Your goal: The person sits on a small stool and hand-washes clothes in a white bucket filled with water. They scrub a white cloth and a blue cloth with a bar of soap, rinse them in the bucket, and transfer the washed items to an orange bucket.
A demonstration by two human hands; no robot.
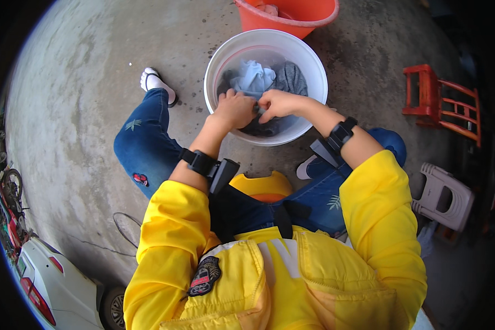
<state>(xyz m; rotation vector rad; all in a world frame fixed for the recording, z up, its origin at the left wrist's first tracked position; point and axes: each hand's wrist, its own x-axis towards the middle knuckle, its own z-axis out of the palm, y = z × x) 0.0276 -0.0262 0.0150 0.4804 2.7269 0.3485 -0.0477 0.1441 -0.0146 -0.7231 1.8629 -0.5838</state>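
A round white plastic bucket (pixel 317 84) stands before me with wet laundry and water in it. Both my hands are inside its near half, close together. My left hand (pixel 237 109) curls down over a dark wet cloth (pixel 264 128). Thumb and fingers of my right hand (pixel 281 103) close on a fold of cloth just beside it; the exact grip is partly hidden by the fingers. Beyond the hands lie a light blue cloth (pixel 253 76), bunched up, and a grey knit cloth (pixel 291 78) against the right wall.
An orange-red plastic tub (pixel 293 29) touches or nearly touches the bucket's far side. To the right are a red wooden chair (pixel 420 90) and a grey plastic stool (pixel 445 198). A yellow plastic object (pixel 264 185) sits between my legs. A white car (pixel 57 284) stands at lower left.
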